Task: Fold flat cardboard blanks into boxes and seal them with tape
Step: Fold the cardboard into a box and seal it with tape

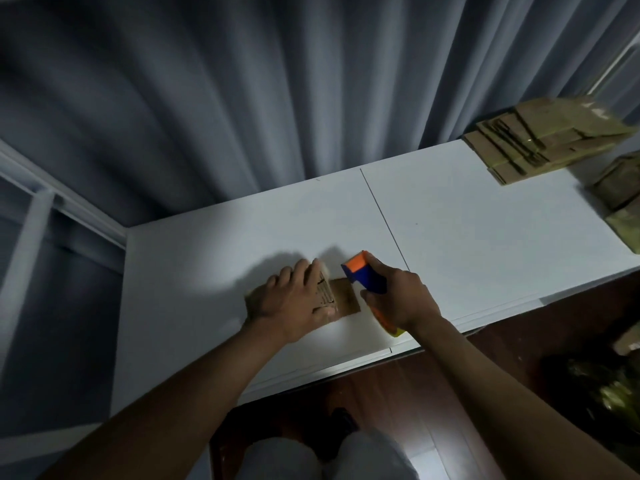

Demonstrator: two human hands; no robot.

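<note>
Two hands (left (294,308), right (403,299)), one box (341,299), one tape dispenser (363,273)

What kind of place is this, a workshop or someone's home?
Probably a room at home set up for packing. A plain white table stands against grey curtains on a wood floor, with a stack of flat cardboard blanks at its far right corner.

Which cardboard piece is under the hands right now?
The small box at the table's near edge, pressed by the left hand; the stacked blanks lie untouched at the far right.
</note>
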